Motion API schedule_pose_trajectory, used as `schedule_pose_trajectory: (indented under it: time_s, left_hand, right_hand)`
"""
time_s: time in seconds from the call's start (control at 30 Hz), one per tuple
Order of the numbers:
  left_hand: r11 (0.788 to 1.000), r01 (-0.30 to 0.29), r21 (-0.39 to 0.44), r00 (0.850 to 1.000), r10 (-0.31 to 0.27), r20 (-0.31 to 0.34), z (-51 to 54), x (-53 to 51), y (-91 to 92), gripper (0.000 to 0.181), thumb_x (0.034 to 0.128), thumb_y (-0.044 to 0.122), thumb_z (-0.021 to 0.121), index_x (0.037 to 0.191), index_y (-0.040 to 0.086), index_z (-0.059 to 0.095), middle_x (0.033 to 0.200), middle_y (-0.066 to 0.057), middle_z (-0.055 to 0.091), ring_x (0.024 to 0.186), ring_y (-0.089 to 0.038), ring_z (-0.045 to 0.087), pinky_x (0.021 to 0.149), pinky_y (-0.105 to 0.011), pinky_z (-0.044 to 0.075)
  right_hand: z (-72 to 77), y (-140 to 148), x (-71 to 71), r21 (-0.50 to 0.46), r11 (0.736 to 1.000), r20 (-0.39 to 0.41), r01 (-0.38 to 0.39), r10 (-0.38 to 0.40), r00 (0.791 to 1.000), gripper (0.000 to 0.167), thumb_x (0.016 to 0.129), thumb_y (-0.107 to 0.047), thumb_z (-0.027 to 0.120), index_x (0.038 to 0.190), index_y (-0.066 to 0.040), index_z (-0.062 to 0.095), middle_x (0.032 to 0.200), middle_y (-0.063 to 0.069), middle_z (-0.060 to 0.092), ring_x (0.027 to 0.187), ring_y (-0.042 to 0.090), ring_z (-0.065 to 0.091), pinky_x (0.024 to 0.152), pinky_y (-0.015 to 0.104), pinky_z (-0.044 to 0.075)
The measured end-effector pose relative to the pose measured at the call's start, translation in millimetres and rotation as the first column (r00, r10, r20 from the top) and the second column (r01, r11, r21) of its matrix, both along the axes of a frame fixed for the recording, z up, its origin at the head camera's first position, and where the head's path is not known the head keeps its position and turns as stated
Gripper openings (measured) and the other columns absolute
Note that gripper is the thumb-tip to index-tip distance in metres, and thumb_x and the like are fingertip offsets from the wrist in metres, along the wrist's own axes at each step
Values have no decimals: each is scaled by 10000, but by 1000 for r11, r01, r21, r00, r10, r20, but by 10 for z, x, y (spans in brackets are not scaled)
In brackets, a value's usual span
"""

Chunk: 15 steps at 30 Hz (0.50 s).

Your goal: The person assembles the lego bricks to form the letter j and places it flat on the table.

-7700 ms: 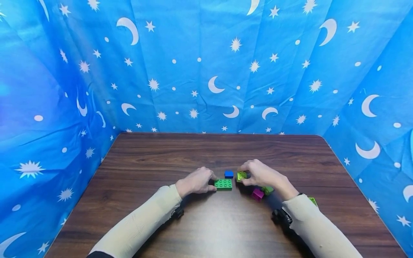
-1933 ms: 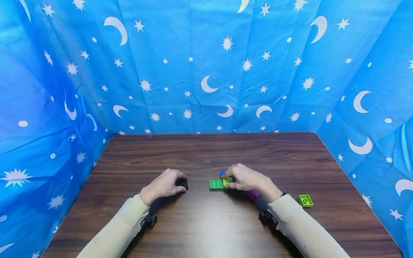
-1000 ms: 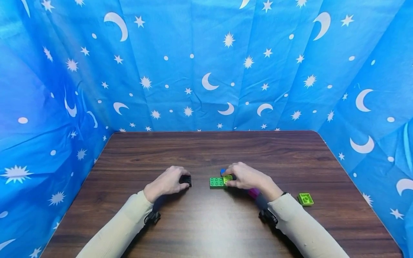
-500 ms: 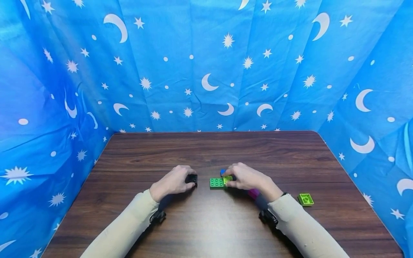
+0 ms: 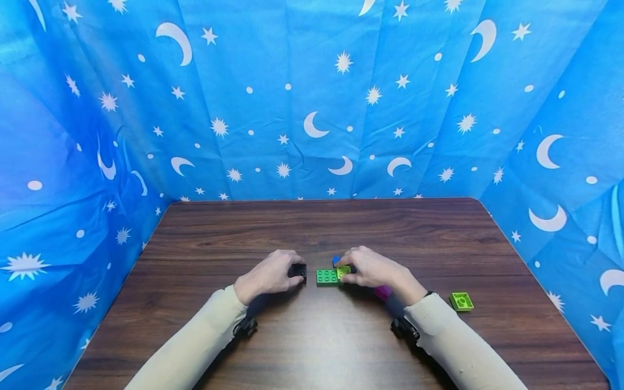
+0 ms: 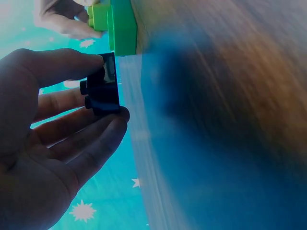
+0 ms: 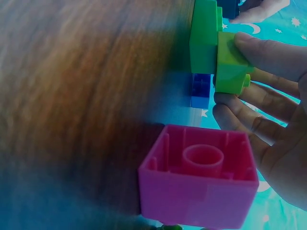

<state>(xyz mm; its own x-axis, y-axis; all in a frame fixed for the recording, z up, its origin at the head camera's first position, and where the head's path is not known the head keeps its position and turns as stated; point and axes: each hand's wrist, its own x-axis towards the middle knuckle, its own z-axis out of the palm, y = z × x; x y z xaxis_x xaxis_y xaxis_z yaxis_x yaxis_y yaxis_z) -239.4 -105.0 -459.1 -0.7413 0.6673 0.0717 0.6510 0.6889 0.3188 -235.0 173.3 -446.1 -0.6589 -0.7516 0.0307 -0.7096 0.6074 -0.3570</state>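
Observation:
A long green brick (image 5: 326, 277) lies on the table, studs up. On its right end sits a lime brick (image 7: 232, 62), which the right hand (image 5: 374, 267) pinches between thumb and fingers. The left hand (image 5: 271, 273) holds a black brick (image 6: 104, 87) between thumb and fingertips, a small gap to the left of the green brick in the head view. Just behind the green brick's right end is a blue brick (image 7: 200, 90), partly hidden by the right hand in the head view.
A magenta brick (image 7: 199, 177) lies on its side by the right wrist, with a bit of green (image 7: 170, 227) beyond it. Farther right on the wooden table (image 5: 234, 227), a lime brick (image 5: 461, 301) lies hollow side up. Star-patterned blue cloth (image 5: 273, 70) surrounds the table.
Over the last second the left hand has moved right with the black brick, closer to the green one. The lime brick, earlier apart from the green brick, now sits on it under the right hand.

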Motion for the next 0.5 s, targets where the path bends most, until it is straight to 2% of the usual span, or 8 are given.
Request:
schedule_pose_trajectory:
  time_s: [0.17,0.5]
  left_hand:
    - [1000,18,13,1000,-18,-12,9,-6,60,367,866,257,712,1176,64,678,1052,-28,675,921,-158,628,792,-332,524]
    - [1000,31,2,1000,-31,-2,26,-14,161,370,877,268,702,1193,80,673,1081,-19,667,913,-122,610,774,-289,520]
  right_hand:
    - [6,0,-2,3,1000,-12,-7,7,1000,351,894,-231,704,1179,-28,689,1131,80,704,1019,218,652,868,383,529]
    - [21,-3,6,2,1000,-9,-4,4,1000,349,895,-232,705,1179,-30,690,1121,78,706,1005,210,654,861,381,530]
